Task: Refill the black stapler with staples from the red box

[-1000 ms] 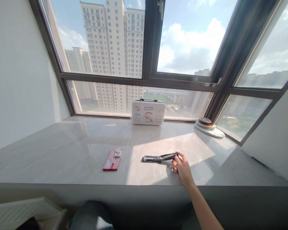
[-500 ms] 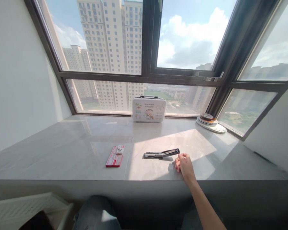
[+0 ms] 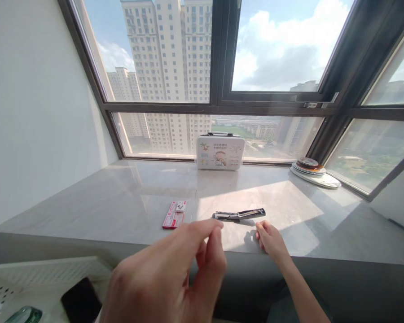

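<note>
My left hand (image 3: 168, 273) is large and close to the camera in the lower middle. Its thumb and index fingertips are pinched together; whatever is between them, if anything, I cannot make out. My right hand (image 3: 272, 240) is over the front edge of the windowsill, fingers curled closed, and any content is hidden. Just beyond it lies a black stapler (image 3: 239, 215), its top swung open and tilted up to the right. The right hand looks apart from it. Left of the stapler are red-and-white staple boxes (image 3: 171, 218), a smaller white box (image 3: 181, 206) on top.
A white case with cartoon prints (image 3: 220, 154) stands against the window. Stacked plates (image 3: 314, 174) sit in the right corner. Below the sill at left is a white plastic basket (image 3: 54, 273) with a dark flat object (image 3: 81, 301) inside.
My left hand has come into view, pinched, in the foreground. My right hand has drawn slightly back from the stapler's raised end. The view has shifted left.
</note>
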Available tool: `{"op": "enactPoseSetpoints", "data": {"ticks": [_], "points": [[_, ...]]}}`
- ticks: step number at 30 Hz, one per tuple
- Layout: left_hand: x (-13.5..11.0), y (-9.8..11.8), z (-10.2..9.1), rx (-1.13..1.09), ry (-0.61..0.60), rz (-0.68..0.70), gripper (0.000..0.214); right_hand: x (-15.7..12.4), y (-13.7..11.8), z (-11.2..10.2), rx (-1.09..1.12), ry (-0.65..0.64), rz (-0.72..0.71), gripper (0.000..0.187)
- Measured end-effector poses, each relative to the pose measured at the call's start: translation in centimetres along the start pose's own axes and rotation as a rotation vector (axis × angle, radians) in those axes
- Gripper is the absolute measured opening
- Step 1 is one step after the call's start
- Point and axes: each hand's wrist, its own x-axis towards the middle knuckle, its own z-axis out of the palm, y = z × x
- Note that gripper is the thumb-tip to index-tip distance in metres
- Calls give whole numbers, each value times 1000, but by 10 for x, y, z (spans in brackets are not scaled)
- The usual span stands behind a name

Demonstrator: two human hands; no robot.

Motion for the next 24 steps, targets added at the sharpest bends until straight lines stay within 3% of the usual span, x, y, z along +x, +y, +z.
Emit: {"op": "enactPoseSetpoints", "data": {"ticks": [3, 6, 8, 11, 16, 19, 24], "points": [[26, -31, 47, 156, -108, -194, 36, 2, 3, 0, -42, -10, -32, 40], [31, -80, 100, 285, -282, -342, 43, 3, 5, 0, -66, -15, -55, 37], [22, -108, 126, 343, -327, -294, 45, 3, 5, 0, -70, -25, -55, 36], [5, -128, 145, 403, -272, -211, 47, 3, 2, -1, -63, -42, -38, 35], [-3, -115, 151, 199, -222, -104, 35, 1, -4, 0, -56, -83, -26, 31], [2, -96, 164, -48, -323, 22, 28, -1, -7, 7, -58, -161, -34, 31], [22, -59, 200, -345, -462, 150, 35, -4, -15, 36, -2, -368, -30, 35]]}}
